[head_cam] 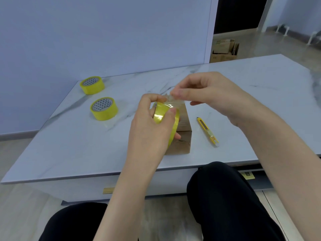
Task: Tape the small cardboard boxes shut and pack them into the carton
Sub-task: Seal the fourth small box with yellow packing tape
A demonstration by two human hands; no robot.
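Step in hand, as I read it: pulling tape off to seal a box. Left hand (pixel 149 122) grips the tape roll (pixel 164 117), fingers curled round its rim, just above the small box (pixel 184 134). Right hand (pixel 206 94) pinches the free tape end (pixel 171 100) between thumb and forefinger; only a short clear strip is out. Box sits on the table (pixel 260 101) near the front edge, under both hands. I can't make out tape on its seam. Knife (pixel 207 132) lies just right of it, untouched. Near spare roll (pixel 104 108) and far spare roll (pixel 92 84) sit well left. Next: draw the strip longer, lay it along the seam, press, cut. Cartons (pixel 224 51) are on the floor beyond; can't tell which is the target.
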